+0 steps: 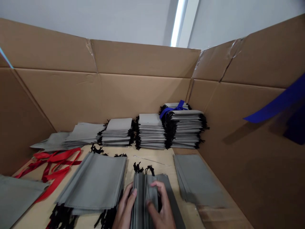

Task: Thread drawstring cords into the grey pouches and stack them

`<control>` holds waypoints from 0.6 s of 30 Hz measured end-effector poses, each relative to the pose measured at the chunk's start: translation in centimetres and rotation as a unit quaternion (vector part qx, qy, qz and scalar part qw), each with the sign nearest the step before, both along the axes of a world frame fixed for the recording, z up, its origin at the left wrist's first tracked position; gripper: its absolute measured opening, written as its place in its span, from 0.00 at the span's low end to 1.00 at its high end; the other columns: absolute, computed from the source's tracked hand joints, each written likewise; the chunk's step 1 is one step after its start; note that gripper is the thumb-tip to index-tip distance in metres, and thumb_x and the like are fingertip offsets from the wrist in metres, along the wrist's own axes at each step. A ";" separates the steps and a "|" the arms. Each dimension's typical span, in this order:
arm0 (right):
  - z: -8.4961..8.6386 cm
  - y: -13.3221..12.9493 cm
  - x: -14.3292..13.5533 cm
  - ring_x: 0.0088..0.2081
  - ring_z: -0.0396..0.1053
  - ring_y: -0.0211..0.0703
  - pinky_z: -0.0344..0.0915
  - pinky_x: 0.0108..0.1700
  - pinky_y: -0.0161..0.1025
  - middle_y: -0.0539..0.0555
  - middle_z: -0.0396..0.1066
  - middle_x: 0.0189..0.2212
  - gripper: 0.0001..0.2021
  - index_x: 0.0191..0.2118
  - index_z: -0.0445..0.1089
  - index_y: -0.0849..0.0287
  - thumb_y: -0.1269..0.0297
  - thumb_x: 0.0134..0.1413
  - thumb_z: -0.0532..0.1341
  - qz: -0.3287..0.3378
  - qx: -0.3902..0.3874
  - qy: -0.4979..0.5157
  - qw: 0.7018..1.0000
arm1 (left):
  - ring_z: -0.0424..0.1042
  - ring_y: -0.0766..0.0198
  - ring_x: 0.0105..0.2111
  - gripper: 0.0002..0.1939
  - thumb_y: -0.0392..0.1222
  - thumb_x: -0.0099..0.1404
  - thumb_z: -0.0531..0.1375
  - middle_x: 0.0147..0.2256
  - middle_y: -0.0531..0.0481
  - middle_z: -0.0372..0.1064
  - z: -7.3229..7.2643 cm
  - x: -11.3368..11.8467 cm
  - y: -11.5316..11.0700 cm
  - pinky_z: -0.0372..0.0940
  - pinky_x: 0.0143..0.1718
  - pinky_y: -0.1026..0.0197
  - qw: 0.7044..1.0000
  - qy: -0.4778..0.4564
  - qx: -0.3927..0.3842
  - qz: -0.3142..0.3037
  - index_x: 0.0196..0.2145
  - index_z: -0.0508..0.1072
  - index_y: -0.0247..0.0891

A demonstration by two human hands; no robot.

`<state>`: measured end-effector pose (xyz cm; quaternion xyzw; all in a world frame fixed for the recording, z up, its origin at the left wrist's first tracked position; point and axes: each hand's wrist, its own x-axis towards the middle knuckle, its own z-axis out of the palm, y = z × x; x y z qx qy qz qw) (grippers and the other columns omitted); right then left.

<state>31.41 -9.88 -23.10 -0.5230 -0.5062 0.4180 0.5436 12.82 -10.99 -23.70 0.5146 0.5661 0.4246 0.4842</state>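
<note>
Near the bottom centre, a bundle of grey fabric pieces (139, 203) with black cord ends at its top stands on edge between my hands. My left hand (126, 205) is closed round the bundle's left side, thumb along its face. On the right, my right hand (160, 206) grips the bundle's right part, its fingers curled over a bent grey piece and its thumb against the middle. More grey fabric (170, 190) lies just beyond my right hand. To the left lies a wide stack of grey pieces (95, 181) with black cords at its corners.
Stacks of corded grey pieces (151, 132) line the back, the tallest (187, 130) at the right with a blue ribbon (173, 108). Red ribbon (57, 162) lies left. Flat grey pieces (197, 178) lie right. Cardboard walls (143, 92) enclose the surface; a blue strip (276, 101) hangs right.
</note>
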 end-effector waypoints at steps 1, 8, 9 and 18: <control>0.2 0.0 0.2 0.52 0.73 0.53 0.68 0.53 0.41 0.53 0.75 0.50 0.16 0.52 0.71 0.49 0.56 0.59 0.62 0.008 -0.006 0.007 1.000 | 0.49 0.34 0.76 0.42 0.69 0.48 0.73 0.72 0.47 0.63 -0.2 -0.1 0.1 0.50 0.76 0.38 1.000 0.002 0.003 0.000 0.58 0.80 0.52; 1.9 -0.1 0.0 0.36 0.68 0.47 0.64 0.40 0.37 0.49 0.67 0.30 0.16 0.31 0.67 0.53 0.46 0.62 0.63 0.008 -0.015 -0.011 1.000 | 0.52 0.35 0.75 0.38 0.71 0.51 0.70 0.71 0.48 0.65 0.0 0.5 0.1 0.50 0.76 0.40 1.000 -0.001 0.014 0.007 0.55 0.81 0.51; 2.1 -0.1 -0.1 0.35 0.67 0.46 0.63 0.39 0.36 0.48 0.66 0.29 0.18 0.31 0.65 0.53 0.44 0.58 0.66 0.014 -0.019 -0.022 0.999 | 0.52 0.35 0.75 0.39 0.72 0.52 0.70 0.71 0.47 0.65 0.5 0.8 0.3 0.50 0.76 0.41 1.000 -0.008 0.003 0.009 0.56 0.81 0.50; 1.6 -0.6 0.6 0.49 0.73 0.52 0.69 0.51 0.39 0.52 0.74 0.46 0.15 0.48 0.71 0.49 0.50 0.59 0.64 0.018 -0.048 0.052 0.997 | 0.53 0.45 0.76 0.43 0.74 0.68 0.55 0.73 0.40 0.60 2.8 2.0 1.3 0.46 0.77 0.44 0.990 -0.042 -0.121 0.053 0.67 0.70 0.40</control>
